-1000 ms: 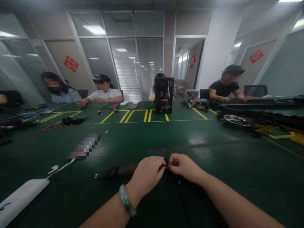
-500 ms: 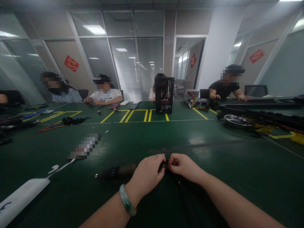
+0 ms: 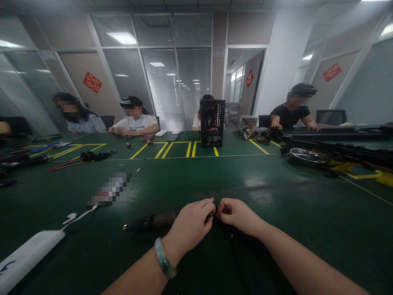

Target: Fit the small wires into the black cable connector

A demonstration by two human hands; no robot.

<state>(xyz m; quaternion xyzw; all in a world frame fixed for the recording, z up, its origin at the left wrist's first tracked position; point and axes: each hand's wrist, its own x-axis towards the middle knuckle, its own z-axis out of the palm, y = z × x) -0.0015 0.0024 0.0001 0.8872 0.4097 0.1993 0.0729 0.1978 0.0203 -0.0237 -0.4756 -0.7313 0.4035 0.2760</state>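
My left hand point(image 3: 188, 227), with a green bangle on its wrist, and my right hand point(image 3: 238, 215) meet fingertip to fingertip low in the middle of the green table point(image 3: 307, 213). Both pinch a small dark object point(image 3: 214, 213) between them; it is too small and dark to name. A dark cable runs from it down toward me. A dark cylindrical tool point(image 3: 150, 222) lies on the table just left of my left hand, partly hidden behind it.
A white device point(image 3: 27, 256) with a white cable lies at the near left. A black perforated computer case point(image 3: 212, 123) stands mid-table beyond yellow floor-tape lines. A metal bowl point(image 3: 307, 156) and black parts sit at right. Several people sit along the far side.
My hands stay pinched together at the same spot; the fingers shift only slightly. A person at the far right has moved their head and arms a little.
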